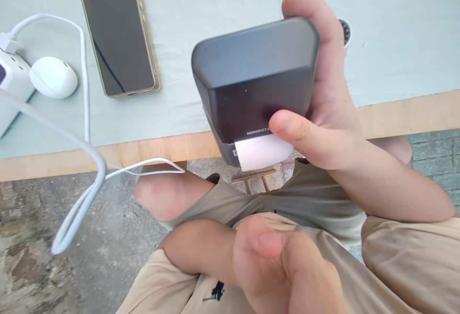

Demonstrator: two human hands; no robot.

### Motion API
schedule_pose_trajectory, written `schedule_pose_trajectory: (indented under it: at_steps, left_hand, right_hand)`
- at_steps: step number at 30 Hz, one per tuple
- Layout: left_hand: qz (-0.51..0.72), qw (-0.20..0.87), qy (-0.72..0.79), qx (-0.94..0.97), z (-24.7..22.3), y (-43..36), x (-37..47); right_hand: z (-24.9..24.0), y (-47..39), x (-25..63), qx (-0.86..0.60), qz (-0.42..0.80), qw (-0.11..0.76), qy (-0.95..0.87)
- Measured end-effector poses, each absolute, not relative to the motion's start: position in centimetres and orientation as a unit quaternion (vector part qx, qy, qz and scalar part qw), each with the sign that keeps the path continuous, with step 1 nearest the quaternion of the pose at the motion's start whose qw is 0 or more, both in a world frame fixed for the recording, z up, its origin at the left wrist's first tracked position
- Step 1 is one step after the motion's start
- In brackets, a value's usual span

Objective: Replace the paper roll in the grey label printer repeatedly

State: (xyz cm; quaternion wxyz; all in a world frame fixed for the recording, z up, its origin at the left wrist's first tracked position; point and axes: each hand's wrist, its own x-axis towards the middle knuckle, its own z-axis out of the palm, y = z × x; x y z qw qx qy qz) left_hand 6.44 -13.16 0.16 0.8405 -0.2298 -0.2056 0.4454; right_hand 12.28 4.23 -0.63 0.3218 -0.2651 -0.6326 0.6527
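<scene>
A dark grey, boxy plastic printer (pixel 251 74) marked NIIMBOT, with curling white paper (pixel 264 153) protruding, is clamped in the right hand (pixel 330 108) before the tan edge (pixel 168 150) of a pale-green cloth-covered table (pixel 204 2), while the left hand (pixel 280 268) is held apart below, curled near a beige shirt (pixel 201 300), whether around anything cannot be told.

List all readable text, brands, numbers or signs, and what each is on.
"NIIMBOT": on the dark device; the right hand covers whatever follows.
Small boxed mark beside the white paper strip, same device: too small to read.
Dark emblem on the beige clothing: no readable letters.
Round white-rimmed thing behind that hand: marks unreadable.
</scene>
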Motion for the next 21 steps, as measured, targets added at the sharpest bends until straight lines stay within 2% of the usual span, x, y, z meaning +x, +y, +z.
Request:
schedule_pose_trajectory:
  at_steps: [5, 12, 21]
  left_hand:
    - [0.486, 0.812, -0.286, -0.154, 0.6, -11.0, 6.0]
    - [0.505, 0.811, -0.252, -0.157, 1.4, -9.3, 5.9]
    - [0.470, 0.811, -0.340, -0.079, -2.0, -11.7, 7.3]
  right_hand:
    - [-0.2, 4.2, 12.4, -0.274, 0.652, 0.306, -0.637]
    - [-0.2, 4.3, 12.5, -0.277, 0.642, 0.303, -0.648]
    - [-0.1, 4.2, 12.4, -0.261, 0.648, 0.308, -0.646]
